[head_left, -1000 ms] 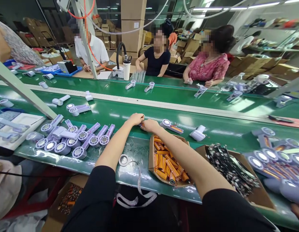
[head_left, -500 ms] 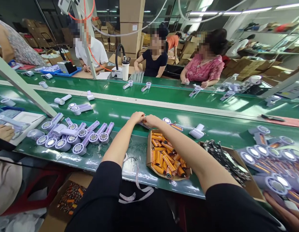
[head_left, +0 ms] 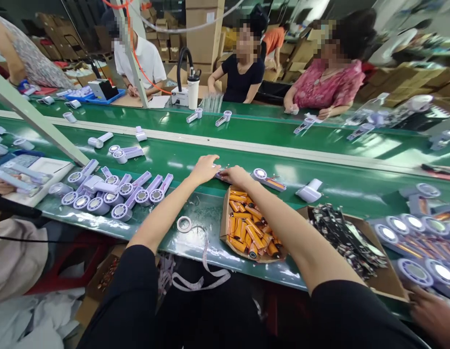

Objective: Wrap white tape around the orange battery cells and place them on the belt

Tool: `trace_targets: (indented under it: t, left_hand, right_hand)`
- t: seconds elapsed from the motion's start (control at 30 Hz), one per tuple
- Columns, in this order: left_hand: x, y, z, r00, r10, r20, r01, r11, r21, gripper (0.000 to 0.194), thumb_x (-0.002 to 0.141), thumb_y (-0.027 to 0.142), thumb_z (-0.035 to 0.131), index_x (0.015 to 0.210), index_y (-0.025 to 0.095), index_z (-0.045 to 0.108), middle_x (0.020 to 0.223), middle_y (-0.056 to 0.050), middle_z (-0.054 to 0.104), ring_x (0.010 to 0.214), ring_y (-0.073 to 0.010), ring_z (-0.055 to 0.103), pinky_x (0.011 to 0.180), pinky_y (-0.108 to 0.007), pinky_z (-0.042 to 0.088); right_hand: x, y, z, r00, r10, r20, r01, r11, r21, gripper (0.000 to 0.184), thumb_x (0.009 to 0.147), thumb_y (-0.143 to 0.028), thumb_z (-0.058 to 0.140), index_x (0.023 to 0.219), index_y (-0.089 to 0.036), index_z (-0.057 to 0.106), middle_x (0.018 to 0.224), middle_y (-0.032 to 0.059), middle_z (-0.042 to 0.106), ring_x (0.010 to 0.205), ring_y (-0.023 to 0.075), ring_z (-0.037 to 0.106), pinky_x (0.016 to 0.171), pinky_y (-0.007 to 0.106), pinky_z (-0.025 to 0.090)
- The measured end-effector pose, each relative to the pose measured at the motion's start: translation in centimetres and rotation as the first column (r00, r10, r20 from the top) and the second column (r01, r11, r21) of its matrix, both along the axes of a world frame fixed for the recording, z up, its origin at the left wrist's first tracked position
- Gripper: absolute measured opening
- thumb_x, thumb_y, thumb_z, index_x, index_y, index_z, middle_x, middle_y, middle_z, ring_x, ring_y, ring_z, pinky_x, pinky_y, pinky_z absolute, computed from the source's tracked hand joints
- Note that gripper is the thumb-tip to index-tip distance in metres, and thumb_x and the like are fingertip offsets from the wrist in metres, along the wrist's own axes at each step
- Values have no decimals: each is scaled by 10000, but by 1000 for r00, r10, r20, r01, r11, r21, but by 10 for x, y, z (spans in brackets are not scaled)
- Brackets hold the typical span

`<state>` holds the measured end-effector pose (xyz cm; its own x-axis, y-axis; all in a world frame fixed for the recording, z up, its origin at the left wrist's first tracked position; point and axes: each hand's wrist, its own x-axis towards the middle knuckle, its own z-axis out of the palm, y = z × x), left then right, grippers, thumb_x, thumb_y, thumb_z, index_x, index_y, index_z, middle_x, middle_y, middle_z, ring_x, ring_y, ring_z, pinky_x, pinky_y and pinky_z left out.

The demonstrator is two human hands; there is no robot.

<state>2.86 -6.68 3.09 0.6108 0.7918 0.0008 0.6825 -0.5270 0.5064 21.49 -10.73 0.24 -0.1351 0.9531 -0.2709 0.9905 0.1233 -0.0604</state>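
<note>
My left hand (head_left: 205,169) reaches over the green conveyor belt, its fingers spread apart and no object visible in them. Close beside it, my right hand (head_left: 237,177) has its fingers closed on a lilac handheld fan (head_left: 222,176), largely covered by the hand. To the right of that hand lies another lilac fan (head_left: 260,173) with an orange cell and thin wires showing in its handle. Under my right forearm stands a cardboard box (head_left: 224,225) of orange battery cells (head_left: 242,228). Farther right, a lilac fan part (head_left: 309,190) lies on the belt.
Several lilac fans (head_left: 121,211) are grouped at left. At right stand a carton (head_left: 392,286) of dark circuit strips (head_left: 344,242) and more fans (head_left: 415,271). A tape roll (head_left: 184,224) lies near the table's front edge. Co-workers sit across the belt; another person's hand (head_left: 433,310) is at lower right.
My left hand has drawn away from my right hand and its fingers have opened. The right hand stays at the fan. The whole view has shifted slightly.
</note>
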Motion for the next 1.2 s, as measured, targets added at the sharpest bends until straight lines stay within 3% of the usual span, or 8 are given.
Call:
trace_targets:
  t: [0.2,0.3,0.4,0.5,0.7,0.8,0.97,1.2]
  left_hand:
    - [-158,-115,-31,935,-308,-176,350,880,320,410,995,555,589,1119,200,751,1196,-27,696,1136,-143,606,1024,-277,499]
    - [-196,-143,-44,907,-336,-253,415,816,403,279,971,423,657,1056,174,749,1332,-27,644,1164,-159,583,968,-285,496]
    - [-196,-157,-40,918,-323,-229,395,788,473,203,1007,288,593,973,143,731,1320,-43,636,1163,-151,544,977,-292,481]
    - [-181,-177,-20,921,-350,-171,379,705,599,112,969,235,648,1023,165,716,1262,-25,657,1149,-155,500,991,-297,467]
    - [-165,-208,5,891,-439,-116,386,600,701,188,923,254,727,1085,177,668,1140,8,687,950,-129,481,813,-289,402]
    - [-164,-209,0,901,-419,-111,376,627,682,209,939,251,713,1117,162,650,1099,-19,676,912,-117,479,802,-282,404]
    - [-161,-219,1,874,-481,-67,385,603,698,227,928,141,680,1148,154,627,1133,-30,670,974,-134,520,852,-283,447]
    - [-160,-227,-6,884,-467,-40,373,649,664,227,936,143,666,1159,146,625,1139,-41,669,963,-135,512,846,-282,466]
  right_hand:
    - [5,-3,3,999,-40,-24,38,998,-50,399,1073,-380,535,1387,-238,737,1291,149,736,1196,326,696,1020,399,526]
    - [-3,-20,28,997,-73,-16,72,996,-51,411,1027,-363,610,1366,-170,740,1326,188,711,1206,339,685,1020,402,525]
    - [-24,-72,58,991,-127,-39,130,989,70,443,1047,-408,567,1358,-137,727,1381,211,674,1246,383,652,1022,465,515]
    - [-56,-152,75,910,-82,-407,141,983,118,548,1061,-590,500,1382,-195,702,1152,120,771,1041,294,725,903,396,539]
    - [-99,-273,46,323,-224,-919,-277,906,-318,626,1006,-687,530,847,-126,757,537,16,593,497,122,512,542,255,394]
    - [-100,-294,30,267,-278,-923,-257,902,-346,583,1015,-637,550,798,-126,726,547,18,597,493,104,486,526,237,373]
    - [-91,-291,28,223,-312,-924,205,941,-268,562,880,-678,709,1011,-135,647,635,-6,605,544,111,510,517,223,372]
    - [-98,-297,21,38,-430,-902,-101,896,-432,597,934,-727,626,867,-134,656,488,-40,482,403,82,376,417,218,247]
